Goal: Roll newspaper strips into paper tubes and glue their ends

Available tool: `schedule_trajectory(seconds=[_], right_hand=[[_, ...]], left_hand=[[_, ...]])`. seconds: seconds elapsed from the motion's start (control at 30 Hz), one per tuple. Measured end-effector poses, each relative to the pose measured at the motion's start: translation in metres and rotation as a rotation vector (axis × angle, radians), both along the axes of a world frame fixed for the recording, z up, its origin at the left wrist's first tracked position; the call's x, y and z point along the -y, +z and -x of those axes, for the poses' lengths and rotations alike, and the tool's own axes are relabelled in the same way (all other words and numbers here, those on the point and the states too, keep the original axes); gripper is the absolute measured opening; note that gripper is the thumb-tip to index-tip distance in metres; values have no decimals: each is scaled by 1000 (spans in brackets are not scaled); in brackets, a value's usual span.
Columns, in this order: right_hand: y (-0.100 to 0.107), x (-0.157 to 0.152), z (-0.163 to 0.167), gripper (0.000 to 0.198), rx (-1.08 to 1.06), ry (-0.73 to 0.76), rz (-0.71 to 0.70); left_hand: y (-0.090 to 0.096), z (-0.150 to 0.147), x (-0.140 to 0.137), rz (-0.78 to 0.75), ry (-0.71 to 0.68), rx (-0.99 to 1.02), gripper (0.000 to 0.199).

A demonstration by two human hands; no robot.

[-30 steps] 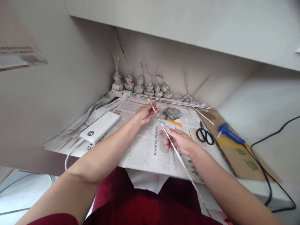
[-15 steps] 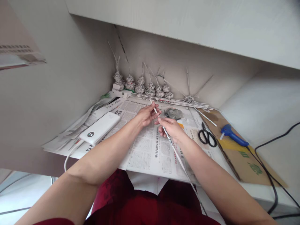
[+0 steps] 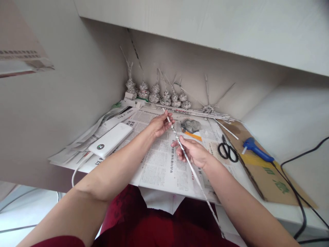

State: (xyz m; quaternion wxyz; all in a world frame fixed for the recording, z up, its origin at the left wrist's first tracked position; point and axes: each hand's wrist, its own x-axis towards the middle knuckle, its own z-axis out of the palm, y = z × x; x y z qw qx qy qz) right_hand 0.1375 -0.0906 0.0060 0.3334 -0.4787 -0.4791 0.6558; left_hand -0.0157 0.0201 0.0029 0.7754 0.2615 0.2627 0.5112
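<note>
A long, thin rolled newspaper stick (image 3: 191, 167) slants from above the newspaper-covered table down toward my lap. My left hand (image 3: 161, 124) pinches it near its upper end, with the white tip poking out past the fingers. Lower along the stick, my right hand (image 3: 191, 151) holds it between thumb and fingers. Beneath both hands lie newspaper sheets (image 3: 156, 168). Just beyond my right hand are a grey crumpled lump (image 3: 190, 125), apparently in clear plastic, and an orange strip (image 3: 193, 136).
Several woven paper gourd shapes (image 3: 155, 93) line the back wall, behind a bundle of paper sticks (image 3: 195, 111). A white power bank (image 3: 111, 139) lies at left. Black scissors (image 3: 227, 151) and a blue glue gun (image 3: 257, 149) on cardboard (image 3: 277, 180) are at right.
My right hand has slid down the stick toward me, away from my left hand. More of the stick now shows between the hands, and the orange strip is more exposed.
</note>
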Motion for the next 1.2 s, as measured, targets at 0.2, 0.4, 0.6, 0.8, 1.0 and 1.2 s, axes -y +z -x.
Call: schedule_trajectory(seconds=[0.2, 0.4, 0.6, 0.8, 1.0, 1.2], right_hand=[[-8, 6, 0, 34, -49, -73, 11], [-4, 4, 3, 28, -200, -41, 105], [0, 5, 9, 31, -68, -37, 38], [-1, 43, -3, 34, 918, -130, -545], [-5, 74, -14, 41, 563, -17, -215], [0, 82, -10, 42, -2, 154, 165]], left_hand=[[1, -1, 3, -33, -18, -11, 22], [2, -1, 3, -45, -42, 21, 23], [3, 0, 2, -60, -56, 46, 22], [0, 2, -5, -7, 47, 62, 24], [3, 3, -4, 44, 13, 102, 25], [7, 3, 0, 60, -54, 168, 27]])
